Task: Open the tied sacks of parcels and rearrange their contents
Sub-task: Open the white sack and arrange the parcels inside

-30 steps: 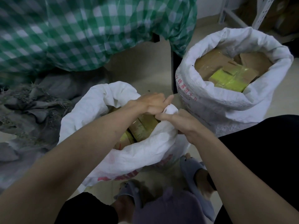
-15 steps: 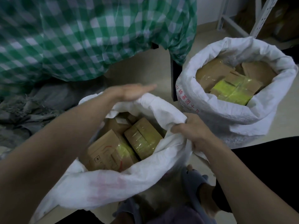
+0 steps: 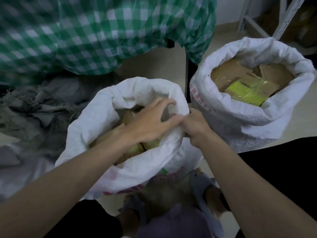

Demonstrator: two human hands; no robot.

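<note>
The near white woven-plastic sack (image 3: 96, 117) stands on the pale floor (image 3: 159, 66) directly in front of the person, its mouth open and its rim rolled outward. Red printing runs along its lower front, partly folded under and too blurred to read. Brown cardboard parcels with yellow-green tape (image 3: 137, 148) show inside it, mostly hidden beneath the left forearm.

The left hand (image 3: 151, 124) reaches into the sack mouth with fingers spread and bent downward; the fingertips lie against the inner far-right wall of the sack. Whether they grip the fabric or a parcel cannot be told. The right hand (image 3: 195, 126) is closed around the right rim of the same sack, bunching the fabric in its curled fingers. The two hands touch at the rim.

The second white woven-plastic sack (image 3: 257, 121) stands just beside the first, to the right, also open with a rolled rim. A vertical column of red characters is printed on its left side; they are too small to read with certainty. It is filled to the top with brown cardboard boxes (image 3: 226, 71) and a parcel wrapped in yellow-green tape (image 3: 245, 93).

A green-and-white checked bag (image 3: 85, 31) lies behind the sacks. Grey crumpled sacking (image 3: 42, 107) lies to the left. A white metal shelf frame (image 3: 283, 18) stands at upper right.
</note>
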